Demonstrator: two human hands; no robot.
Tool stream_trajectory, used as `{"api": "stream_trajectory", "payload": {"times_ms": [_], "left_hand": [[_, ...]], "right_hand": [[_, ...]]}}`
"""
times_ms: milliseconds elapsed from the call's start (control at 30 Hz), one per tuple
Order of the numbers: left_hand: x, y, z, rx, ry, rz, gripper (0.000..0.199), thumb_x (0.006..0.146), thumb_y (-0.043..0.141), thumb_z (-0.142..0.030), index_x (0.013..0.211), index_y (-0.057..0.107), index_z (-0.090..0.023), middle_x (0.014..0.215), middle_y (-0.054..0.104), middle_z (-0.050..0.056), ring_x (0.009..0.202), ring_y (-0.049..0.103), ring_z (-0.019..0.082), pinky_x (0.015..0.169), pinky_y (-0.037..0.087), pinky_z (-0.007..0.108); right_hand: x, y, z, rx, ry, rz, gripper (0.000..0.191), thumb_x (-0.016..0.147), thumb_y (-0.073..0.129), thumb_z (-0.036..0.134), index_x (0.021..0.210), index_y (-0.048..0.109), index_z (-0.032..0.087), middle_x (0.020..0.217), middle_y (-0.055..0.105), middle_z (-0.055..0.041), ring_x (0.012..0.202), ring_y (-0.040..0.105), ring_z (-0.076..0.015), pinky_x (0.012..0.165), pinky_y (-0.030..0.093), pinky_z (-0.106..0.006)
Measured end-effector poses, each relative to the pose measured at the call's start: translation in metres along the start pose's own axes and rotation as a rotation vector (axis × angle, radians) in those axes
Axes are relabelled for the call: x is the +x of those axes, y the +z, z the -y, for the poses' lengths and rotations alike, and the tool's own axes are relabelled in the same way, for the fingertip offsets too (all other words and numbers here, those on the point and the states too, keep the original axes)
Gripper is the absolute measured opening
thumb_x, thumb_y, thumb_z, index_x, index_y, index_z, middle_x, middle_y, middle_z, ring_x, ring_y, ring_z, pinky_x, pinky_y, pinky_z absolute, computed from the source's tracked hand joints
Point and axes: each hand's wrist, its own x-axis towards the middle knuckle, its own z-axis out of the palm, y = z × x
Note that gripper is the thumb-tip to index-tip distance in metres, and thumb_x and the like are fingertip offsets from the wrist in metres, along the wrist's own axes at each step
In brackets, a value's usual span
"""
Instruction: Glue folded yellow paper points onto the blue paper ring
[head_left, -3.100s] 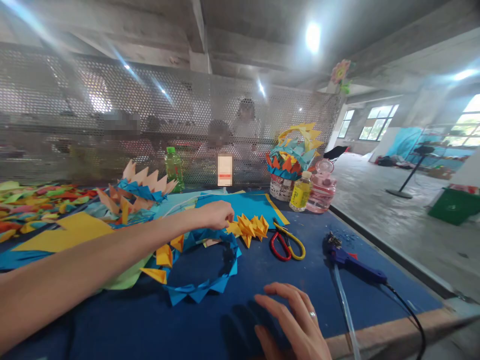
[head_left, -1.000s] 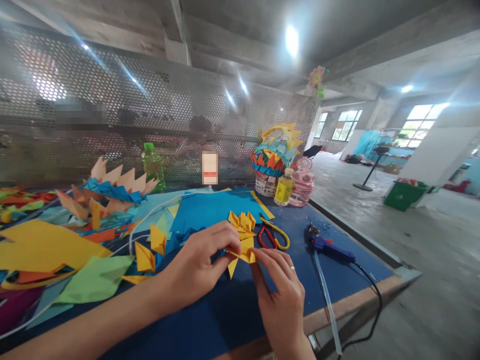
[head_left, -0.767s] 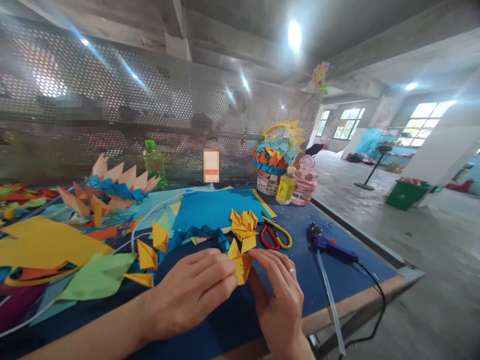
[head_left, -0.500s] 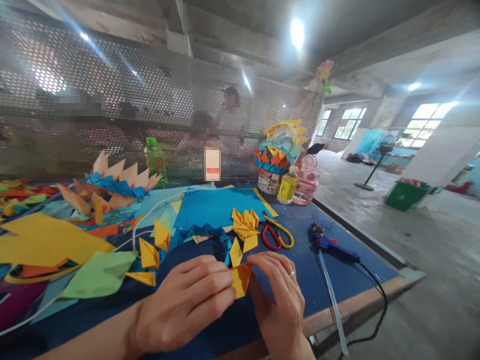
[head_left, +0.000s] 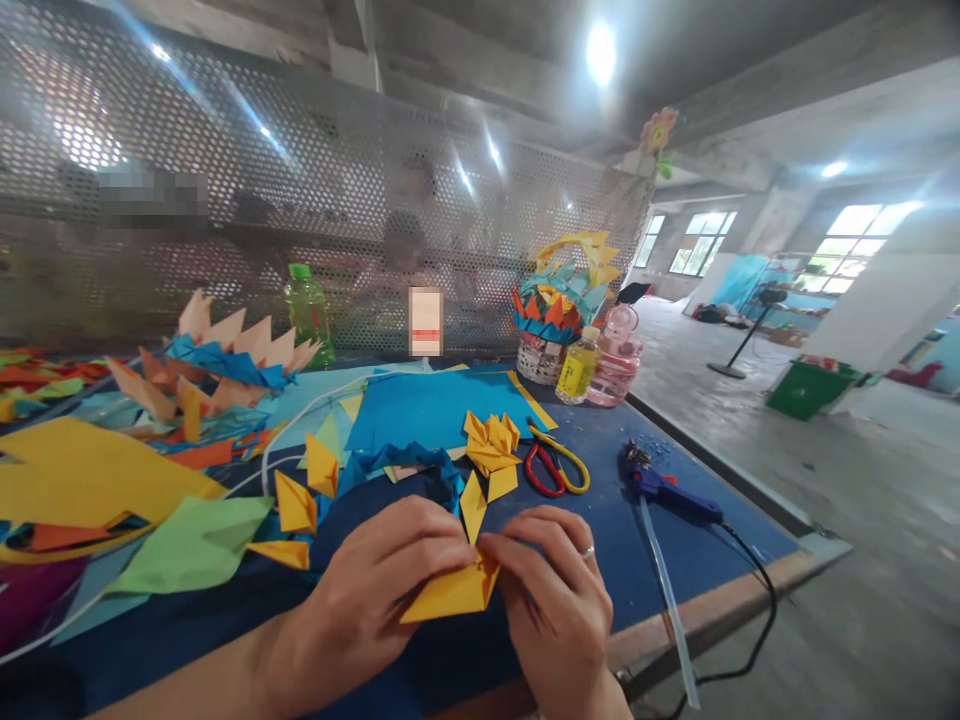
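Observation:
A folded piece of yellow paper (head_left: 454,592) is pinched between both hands above the near edge of the table. My left hand (head_left: 382,590) grips its left and upper side, with the fingers curled over it. My right hand (head_left: 559,600), a ring on one finger, holds the right end between thumb and fingertips. Just beyond the hands lie a small group of folded yellow paper pieces (head_left: 491,442) and a loose yellow one (head_left: 473,508). A folded blue paper strip (head_left: 405,458) curves behind my left hand, with more yellow pieces (head_left: 296,502) at its left end.
Red-and-yellow scissors (head_left: 556,470) and a blue glue gun (head_left: 679,495) with a clear glue stick lie right. Blue paper sheets (head_left: 420,405) lie mid-table. A paper basket (head_left: 551,355) and bottles (head_left: 577,368) stand behind. Coloured paper (head_left: 97,475) covers the left. A perforated screen (head_left: 315,180) rises behind.
The yellow paper has turned, and more of its lower left part shows below my left fingers. Both hands have shifted slightly, with their fingertips closer together.

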Motion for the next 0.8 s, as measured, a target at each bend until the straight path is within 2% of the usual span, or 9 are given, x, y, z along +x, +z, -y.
{"api": "stream_trajectory", "payload": {"times_ms": [200,333,433,600,733,800], "left_hand": [[-0.0025,0.0009,-0.0002,0.042,0.098,-0.053,0.018,0.098,0.048,-0.011,0.110,0.062,-0.015,0.099,0.067,0.009,0.096,0.061,0.016,0.088,0.051,0.025],[-0.0020,-0.0004,-0.0014,0.064,0.041,-0.071,0.019,0.102,0.046,-0.019,0.113,0.061,-0.017,0.099,0.069,0.007,0.094,0.064,0.015,0.088,0.051,0.022],[-0.0010,-0.0011,-0.0012,0.102,0.055,-0.035,0.027,0.100,0.045,-0.012,0.121,0.059,-0.019,0.104,0.069,0.007,0.095,0.065,0.015,0.088,0.051,0.022],[0.0019,0.0001,-0.0010,0.068,0.079,0.020,0.029,0.092,0.047,0.000,0.109,0.063,-0.018,0.096,0.068,0.005,0.082,0.064,0.012,0.075,0.051,0.018],[0.0059,-0.0015,-0.0062,0.071,0.085,0.032,0.027,0.090,0.049,0.000,0.105,0.063,-0.018,0.091,0.070,0.004,0.079,0.065,0.011,0.074,0.051,0.017],[0.0071,-0.0030,-0.0081,0.044,0.064,0.046,0.025,0.090,0.052,-0.003,0.105,0.064,-0.019,0.091,0.070,0.004,0.078,0.066,0.012,0.073,0.052,0.018]], "right_hand": [[-0.0004,0.0016,-0.0016,-0.026,-0.004,0.093,0.026,0.090,0.059,0.003,0.105,0.072,0.019,0.089,0.070,-0.0043,0.090,0.059,-0.0197,0.080,0.048,-0.033],[0.0027,0.0024,0.0002,-0.016,-0.005,0.143,0.027,0.095,0.053,0.007,0.106,0.072,0.022,0.089,0.072,-0.0026,0.088,0.060,-0.0196,0.078,0.049,-0.033],[0.0040,0.0029,0.0007,0.020,0.006,0.129,0.027,0.095,0.053,0.008,0.105,0.072,0.024,0.089,0.073,-0.0012,0.088,0.059,-0.0198,0.078,0.048,-0.033],[0.0023,0.0041,-0.0011,0.048,0.027,0.179,0.028,0.095,0.055,0.008,0.108,0.072,0.025,0.088,0.072,0.0000,0.090,0.057,-0.0201,0.080,0.044,-0.034],[0.0020,0.0028,0.0039,0.038,0.044,0.231,0.030,0.094,0.055,0.007,0.111,0.071,0.026,0.088,0.071,0.0005,0.088,0.056,-0.0191,0.079,0.043,-0.034],[0.0046,-0.0035,0.0077,0.006,0.056,0.287,0.033,0.094,0.053,0.007,0.116,0.069,0.025,0.094,0.071,-0.0010,0.090,0.058,-0.0190,0.081,0.044,-0.034]]}}
